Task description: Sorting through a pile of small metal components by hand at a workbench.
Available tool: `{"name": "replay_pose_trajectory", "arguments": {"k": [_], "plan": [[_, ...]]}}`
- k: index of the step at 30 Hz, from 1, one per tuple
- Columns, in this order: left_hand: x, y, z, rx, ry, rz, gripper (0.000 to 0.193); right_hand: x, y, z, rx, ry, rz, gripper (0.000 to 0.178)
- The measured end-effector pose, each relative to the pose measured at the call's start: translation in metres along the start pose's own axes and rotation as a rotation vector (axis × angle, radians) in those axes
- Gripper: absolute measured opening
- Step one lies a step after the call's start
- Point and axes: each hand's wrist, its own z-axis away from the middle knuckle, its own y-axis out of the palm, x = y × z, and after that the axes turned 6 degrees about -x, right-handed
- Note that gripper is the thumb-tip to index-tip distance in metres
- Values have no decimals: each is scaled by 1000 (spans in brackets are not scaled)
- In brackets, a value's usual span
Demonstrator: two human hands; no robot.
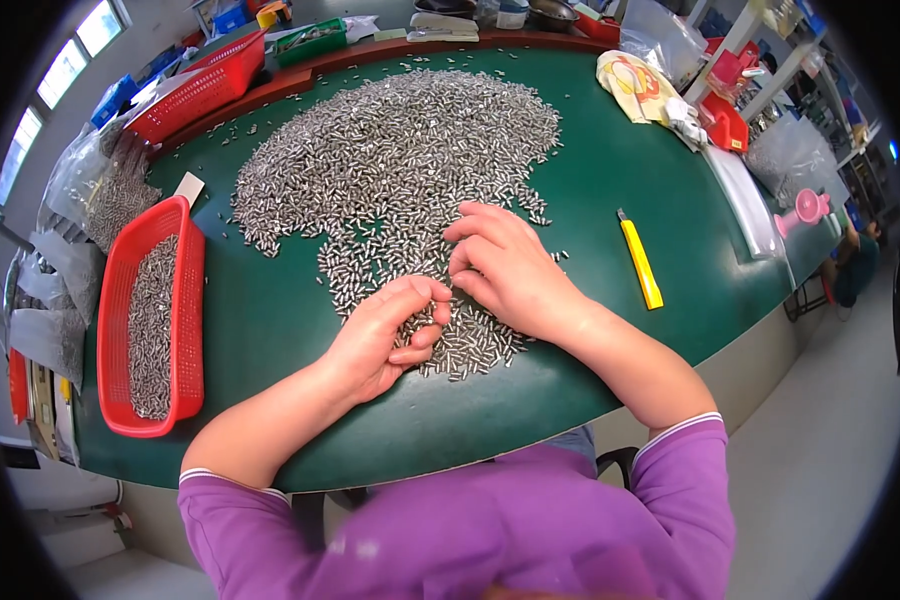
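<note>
Small shiny metal pins [400,150] form a broad heap on the green table [270,400], with a narrower band of them running toward me. Over that band my left hand [380,335] is curled, its fingers bent in toward the thumb. Metal pins show in the gap of its curl, but whether they lie in the hand or on the table behind I cannot tell. Close to its right, my right hand [510,265] hovers at the pins with fingers bent and thumb near the index finger. Anything between those fingertips is hidden.
At the left stands a red plastic basket [188,330] part filled with pins, beside clear bags [55,290] of pins. A yellow utility knife [640,260] lies right of my right hand. Along the far edge are another red basket [205,90] and a green tray [310,42].
</note>
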Motion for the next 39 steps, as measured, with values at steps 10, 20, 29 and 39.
{"name": "replay_pose_trajectory", "arguments": {"k": [10, 20, 29, 39], "plan": [[4, 1, 0, -2, 56, -98, 15, 11, -15, -3, 4, 98, -436, 21], [2, -2, -2, 49, 24, -37, 15, -13, 0, 5, 40, 102, 9, 16], [0, -3, -2, 23, 95, -41, 22, -3, -5, 1, 53, 11, -74, 12], [4, -5, -5, 81, 77, -23, 18, 12, -14, -2, 28, 205, -592, 12]]}}
